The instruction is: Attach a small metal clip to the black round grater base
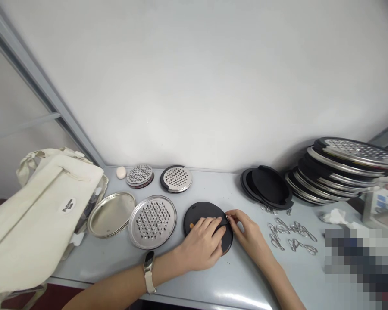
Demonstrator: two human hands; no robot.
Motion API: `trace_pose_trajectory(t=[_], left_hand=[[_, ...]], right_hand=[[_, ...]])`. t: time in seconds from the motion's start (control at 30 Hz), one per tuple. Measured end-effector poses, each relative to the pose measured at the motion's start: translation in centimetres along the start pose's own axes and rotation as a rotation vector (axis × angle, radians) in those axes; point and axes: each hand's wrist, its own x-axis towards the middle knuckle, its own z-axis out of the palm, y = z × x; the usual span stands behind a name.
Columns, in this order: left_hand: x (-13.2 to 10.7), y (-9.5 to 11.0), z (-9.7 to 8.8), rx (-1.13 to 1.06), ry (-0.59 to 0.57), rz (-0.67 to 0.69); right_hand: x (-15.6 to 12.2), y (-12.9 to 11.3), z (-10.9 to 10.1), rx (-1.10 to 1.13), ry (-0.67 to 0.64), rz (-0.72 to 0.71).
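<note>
A black round lid (pixel 198 214) lies flat on the grey table (pixel 213 280) in front of me. My left hand (pixel 202 245) rests on its right half, fingers curled down and pressing on it. My right hand (pixel 247 234) sits at the lid's right edge, thumb and fingertips pinched together at the rim; what they pinch is too small to name. A watch is on my left wrist. A perforated metal grater disc (pixel 152 221) lies just left of the lid, with a plain metal disc (pixel 111 214) beside it.
Two smaller grater discs (pixel 176 178) and a pale round lump (pixel 121 172) sit by the wall. Black lids (pixel 267 187) and a leaning stack of grater discs (pixel 342 170) stand at right. Several wire clips (pixel 291 234) lie near my right hand. A cream canvas bag (pixel 35 206) fills the left.
</note>
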Motion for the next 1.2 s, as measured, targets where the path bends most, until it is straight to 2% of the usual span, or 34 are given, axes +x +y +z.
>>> trace_pose_trajectory(t=[0.43,1.2], left_hand=[[0.0,0.0,0.1,-0.007,-0.014,-0.006],[0.0,0.0,-0.1,-0.009,-0.007,0.0]], right_hand=[[0.2,0.1,0.0,-0.038,-0.025,-0.01],[-0.6,0.2,-1.2,0.066,-0.106,0.041]])
